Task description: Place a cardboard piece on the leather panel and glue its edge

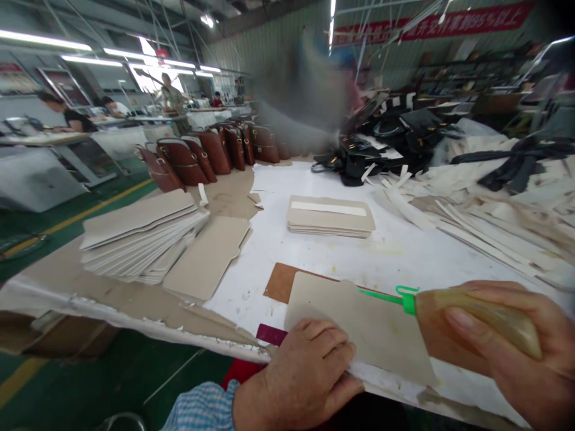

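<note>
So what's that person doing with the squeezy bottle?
The person's right hand holds a glue bottle with a green nozzle lying over a beige card piece on the white table. The left hand presses that piece flat at the table's near edge. Stacks of similar pieces lie to the left, and brown bags stand in a row further back.

Bright ceiling tube lights, blurred smear centre-top, warped soft edges

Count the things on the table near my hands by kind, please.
Glue bottle: 1, in the right hand
Beige card under the left hand: 1
Stacks of beige cards: 2
Brown sheet: 1
Total: 5
</note>
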Motion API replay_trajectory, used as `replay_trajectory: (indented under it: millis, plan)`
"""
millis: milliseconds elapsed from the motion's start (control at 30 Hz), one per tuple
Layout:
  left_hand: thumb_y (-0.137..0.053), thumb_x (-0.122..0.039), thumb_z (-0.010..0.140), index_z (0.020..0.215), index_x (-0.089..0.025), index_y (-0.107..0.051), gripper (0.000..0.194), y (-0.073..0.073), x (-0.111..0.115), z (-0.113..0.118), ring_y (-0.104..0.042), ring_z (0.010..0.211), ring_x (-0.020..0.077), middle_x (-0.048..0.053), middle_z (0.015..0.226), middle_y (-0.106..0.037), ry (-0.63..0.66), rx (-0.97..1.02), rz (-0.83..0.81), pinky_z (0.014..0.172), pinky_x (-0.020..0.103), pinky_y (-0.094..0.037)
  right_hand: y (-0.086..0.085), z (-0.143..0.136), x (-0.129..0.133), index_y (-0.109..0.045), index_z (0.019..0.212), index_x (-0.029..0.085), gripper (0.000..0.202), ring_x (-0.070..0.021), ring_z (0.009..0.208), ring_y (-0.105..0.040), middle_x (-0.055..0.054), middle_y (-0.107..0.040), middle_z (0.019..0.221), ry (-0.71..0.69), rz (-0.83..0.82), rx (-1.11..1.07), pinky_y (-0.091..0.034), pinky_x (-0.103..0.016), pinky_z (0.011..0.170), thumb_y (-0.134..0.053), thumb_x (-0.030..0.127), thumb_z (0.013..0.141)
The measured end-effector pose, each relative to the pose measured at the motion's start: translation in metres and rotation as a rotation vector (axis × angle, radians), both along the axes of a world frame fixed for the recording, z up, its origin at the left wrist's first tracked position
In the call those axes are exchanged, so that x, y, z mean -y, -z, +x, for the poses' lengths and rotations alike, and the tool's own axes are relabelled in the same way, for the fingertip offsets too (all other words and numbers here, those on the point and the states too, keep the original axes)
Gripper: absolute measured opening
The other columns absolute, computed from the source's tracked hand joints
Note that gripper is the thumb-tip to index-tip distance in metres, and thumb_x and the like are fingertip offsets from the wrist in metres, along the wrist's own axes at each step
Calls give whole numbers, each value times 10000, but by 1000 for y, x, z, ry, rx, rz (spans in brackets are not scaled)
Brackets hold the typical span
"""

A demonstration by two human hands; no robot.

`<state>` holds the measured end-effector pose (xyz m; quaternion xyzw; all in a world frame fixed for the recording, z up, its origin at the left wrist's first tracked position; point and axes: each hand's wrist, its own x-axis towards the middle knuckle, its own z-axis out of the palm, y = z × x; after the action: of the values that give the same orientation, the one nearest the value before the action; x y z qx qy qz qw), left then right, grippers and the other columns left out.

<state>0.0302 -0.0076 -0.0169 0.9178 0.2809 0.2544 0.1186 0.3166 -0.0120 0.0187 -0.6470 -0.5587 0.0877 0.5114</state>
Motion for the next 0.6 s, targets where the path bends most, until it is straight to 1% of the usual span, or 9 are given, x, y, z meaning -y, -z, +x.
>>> replay_trajectory:
  millis: [67,100,133,200,267,367,500,600]
  plan:
    - [-570,-299,1079,1137,-155,-658,178,0,1,-11,-669,1005,226,72,1081,-745,-72,110,3,954,378,-548,2,-17,-9,-676,1037,340,426,-332,958,-661,-31,-688,1132,-35,-43,-13,-581,-468,719,-761,703,831]
    - [-564,-255,1072,1103,-165,-663,137,0,1,-17,-662,959,220,67,1045,-742,-131,148,-5,914,377,-550,4,-24,-13,-675,1044,341,417,-315,925,-665,-31,-688,1123,-84,-57,-19,-583,-426,653,-754,700,846]
    - [-561,-218,1062,1067,-176,-667,114,2,0,-24,-653,925,218,62,1015,-736,-195,171,-17,876,378,-548,6,-30,-17,-676,1040,342,392,-297,900,-670,-27,-688,1104,-146,-54,-24,-587,-397,627,-753,680,860]
    - [-567,-164,1036,1016,-186,-673,110,5,-3,-37,-643,912,220,61,990,-723,-307,191,-43,844,384,-544,10,-39,-24,-681,1011,338,314,-259,852,-674,-10,-684,1041,-256,10,-14,-604,-371,664,-760,615,885]
    - [-571,-141,1021,1000,-184,-680,119,10,-6,-46,-644,921,223,68,988,-716,-363,203,-51,838,386,-546,13,-46,-29,-690,1010,336,252,-224,827,-671,7,-682,1022,-318,48,6,-606,-343,711,-762,555,907]
    - [-575,-137,1011,1004,-187,-687,123,15,-8,-49,-644,925,225,68,991,-714,-374,202,-49,833,383,-545,15,-54,-32,-697,1019,323,227,-204,835,-671,10,-683,1024,-366,50,30,-591,-300,709,-761,518,923]
    - [-593,-133,999,980,-191,-677,105,17,-8,-46,-639,904,225,58,975,-709,-365,183,-37,817,381,-535,14,-65,-35,-703,993,293,263,-208,834,-668,-4,-678,1009,-403,7,46,-581,-306,721,-762,539,921]
    - [-603,-136,996,962,-194,-669,94,17,-9,-45,-634,887,227,54,968,-706,-358,183,-28,807,380,-528,15,-71,-38,-701,996,291,264,-214,864,-662,-7,-672,1023,-413,-12,32,-571,-312,738,-761,536,918]
